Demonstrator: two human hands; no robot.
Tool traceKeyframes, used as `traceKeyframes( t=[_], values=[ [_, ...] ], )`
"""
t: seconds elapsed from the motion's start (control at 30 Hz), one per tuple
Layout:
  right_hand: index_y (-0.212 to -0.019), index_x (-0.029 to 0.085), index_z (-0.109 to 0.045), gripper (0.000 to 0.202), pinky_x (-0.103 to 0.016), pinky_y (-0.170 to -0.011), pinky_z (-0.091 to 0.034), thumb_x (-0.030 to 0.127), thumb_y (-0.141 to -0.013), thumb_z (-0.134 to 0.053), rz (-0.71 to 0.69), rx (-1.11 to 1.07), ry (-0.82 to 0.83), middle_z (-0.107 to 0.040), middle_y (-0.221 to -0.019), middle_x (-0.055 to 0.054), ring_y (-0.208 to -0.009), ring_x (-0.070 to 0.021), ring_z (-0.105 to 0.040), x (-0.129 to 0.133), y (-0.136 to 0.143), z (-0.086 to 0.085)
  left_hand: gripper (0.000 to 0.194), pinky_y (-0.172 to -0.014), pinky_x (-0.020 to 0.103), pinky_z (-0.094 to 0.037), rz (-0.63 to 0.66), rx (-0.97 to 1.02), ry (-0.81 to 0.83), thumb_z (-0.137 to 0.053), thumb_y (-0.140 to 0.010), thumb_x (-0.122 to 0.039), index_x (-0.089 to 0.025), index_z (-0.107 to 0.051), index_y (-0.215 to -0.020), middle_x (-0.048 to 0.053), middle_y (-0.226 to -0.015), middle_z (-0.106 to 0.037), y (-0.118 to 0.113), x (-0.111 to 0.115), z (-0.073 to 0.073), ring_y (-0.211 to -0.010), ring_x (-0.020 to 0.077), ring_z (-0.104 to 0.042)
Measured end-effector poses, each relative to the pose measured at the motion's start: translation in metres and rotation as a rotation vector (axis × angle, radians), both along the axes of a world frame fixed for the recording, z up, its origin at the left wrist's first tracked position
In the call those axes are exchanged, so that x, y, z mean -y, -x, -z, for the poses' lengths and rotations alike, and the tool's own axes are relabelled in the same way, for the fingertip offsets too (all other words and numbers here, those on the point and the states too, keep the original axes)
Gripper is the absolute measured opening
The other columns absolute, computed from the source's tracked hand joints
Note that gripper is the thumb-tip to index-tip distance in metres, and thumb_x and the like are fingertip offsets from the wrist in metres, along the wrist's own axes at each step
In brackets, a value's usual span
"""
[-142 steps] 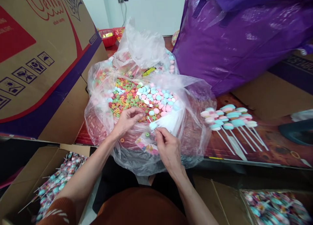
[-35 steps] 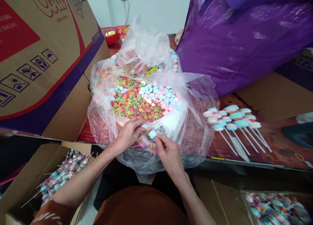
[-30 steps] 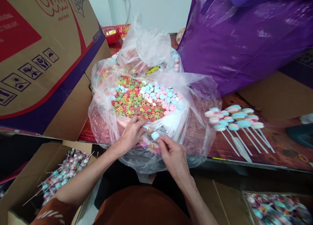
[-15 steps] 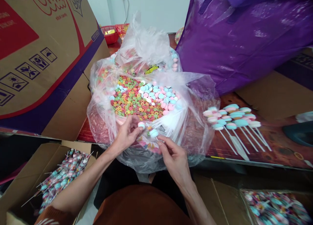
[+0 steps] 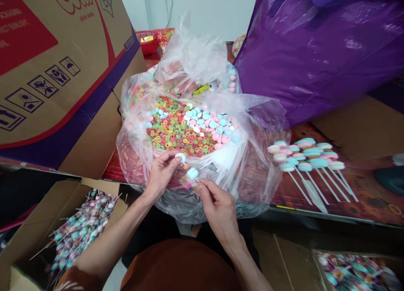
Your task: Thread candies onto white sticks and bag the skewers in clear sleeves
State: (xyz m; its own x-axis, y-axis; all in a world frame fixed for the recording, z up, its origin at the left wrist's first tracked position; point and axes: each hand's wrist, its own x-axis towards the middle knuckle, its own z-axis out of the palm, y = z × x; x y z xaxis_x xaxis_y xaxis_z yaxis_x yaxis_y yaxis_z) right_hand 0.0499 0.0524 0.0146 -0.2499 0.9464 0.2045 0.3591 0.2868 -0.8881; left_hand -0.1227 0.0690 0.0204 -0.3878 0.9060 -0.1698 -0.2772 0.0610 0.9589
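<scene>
Between thumb and fingers my left hand (image 5: 162, 173) pinches a pale blue and white marshmallow (image 5: 181, 157). My right hand (image 5: 219, 204) is closed on the thin white stick of a candy skewer (image 5: 192, 173), which carries a blue marshmallow and small gummy rings. The skewer's upper end points toward the marshmallow in my left hand. Both hands are over the near side of a clear plastic bag (image 5: 132, 156). Inside it lie many gummy rings (image 5: 176, 131), pink, blue and white marshmallows (image 5: 213, 123), and a bundle of white sticks (image 5: 224, 160).
Finished skewers (image 5: 311, 154) lie on the wooden table (image 5: 277, 198) at right. A large carton (image 5: 88, 97) stands left and a purple bag (image 5: 315, 59) right. Below are a box of candy sticks (image 5: 83, 228) and a bag of candy (image 5: 356, 270). A red basket (image 5: 148, 42) sits behind.
My left hand has brought its marshmallow to the tip of the skewer. My right hand has shifted slightly left, and the whole view has moved a little.
</scene>
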Motion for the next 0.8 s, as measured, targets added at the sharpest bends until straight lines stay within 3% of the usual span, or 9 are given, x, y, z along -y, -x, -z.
traceKeyframes(
  t=[0.13, 0.27, 0.37, 0.53, 0.67, 0.8],
  values=[
    [-0.089, 0.017, -0.071, 0.023, -0.021, -0.058, -0.045, 0.025, -0.096, -0.05, 0.011, 0.057, -0.021, -0.067, -0.068, 0.0, -0.058, -0.0123, -0.059, 0.0, 0.001, -0.002, 0.034, -0.066, 0.025, -0.054, -0.034, -0.101, -0.016, -0.081, -0.072, -0.039, -0.018, -0.076, -0.099, 0.002, -0.079, -0.073, -0.001, 0.003, 0.006, -0.069, 0.0134, -0.065],
    [-0.082, 0.017, -0.068, 0.024, -0.021, -0.053, -0.039, 0.023, -0.095, -0.049, -0.031, 0.101, -0.029, -0.059, -0.06, 0.002, -0.051, -0.0108, -0.05, 0.0, 0.005, -0.007, 0.023, -0.079, 0.028, -0.054, -0.052, -0.355, -0.104, -0.078, -0.076, -0.031, -0.02, -0.079, -0.096, 0.005, -0.094, -0.074, 0.002, 0.006, 0.016, -0.085, 0.0168, -0.067],
    [-0.079, 0.017, -0.066, 0.025, -0.021, -0.051, -0.035, 0.022, -0.095, -0.048, -0.027, 0.096, -0.038, -0.054, -0.057, 0.003, -0.049, -0.0103, -0.046, -0.002, 0.011, -0.007, 0.019, -0.084, 0.03, -0.053, -0.051, -0.469, -0.128, -0.075, -0.079, -0.028, -0.02, -0.08, -0.096, 0.005, -0.091, -0.074, 0.004, 0.008, 0.02, -0.087, 0.0178, -0.067],
    [-0.077, 0.018, -0.062, 0.025, -0.021, -0.052, -0.035, 0.024, -0.095, -0.047, 0.008, 0.072, -0.024, -0.053, -0.057, 0.003, -0.049, -0.0103, -0.046, -0.005, 0.023, -0.001, 0.019, -0.089, 0.03, -0.052, -0.085, -0.543, -0.13, -0.068, -0.087, -0.028, -0.022, -0.079, -0.102, 0.005, -0.097, -0.074, 0.002, 0.015, 0.016, -0.093, 0.0178, -0.067],
    [-0.074, 0.019, -0.058, 0.026, -0.022, -0.052, -0.033, 0.025, -0.095, -0.045, -0.018, 0.05, 0.035, -0.049, -0.056, 0.004, -0.05, -0.0105, -0.043, -0.004, 0.03, 0.003, 0.022, -0.084, 0.028, -0.054, -0.102, -0.682, -0.202, -0.063, -0.091, -0.03, -0.022, -0.078, -0.106, 0.006, -0.098, -0.072, -0.001, 0.02, 0.012, -0.091, 0.0162, -0.068],
    [-0.072, 0.02, -0.053, 0.026, -0.022, -0.051, -0.032, 0.027, -0.096, -0.045, -0.016, -0.006, 0.079, -0.045, -0.056, 0.005, -0.05, -0.0099, -0.041, -0.003, 0.037, 0.003, 0.024, -0.081, 0.027, -0.054, -0.043, -0.765, -0.217, -0.06, -0.094, -0.03, -0.022, -0.077, -0.11, 0.007, -0.099, -0.072, -0.004, 0.022, 0.011, -0.091, 0.0159, -0.068]
  ],
)
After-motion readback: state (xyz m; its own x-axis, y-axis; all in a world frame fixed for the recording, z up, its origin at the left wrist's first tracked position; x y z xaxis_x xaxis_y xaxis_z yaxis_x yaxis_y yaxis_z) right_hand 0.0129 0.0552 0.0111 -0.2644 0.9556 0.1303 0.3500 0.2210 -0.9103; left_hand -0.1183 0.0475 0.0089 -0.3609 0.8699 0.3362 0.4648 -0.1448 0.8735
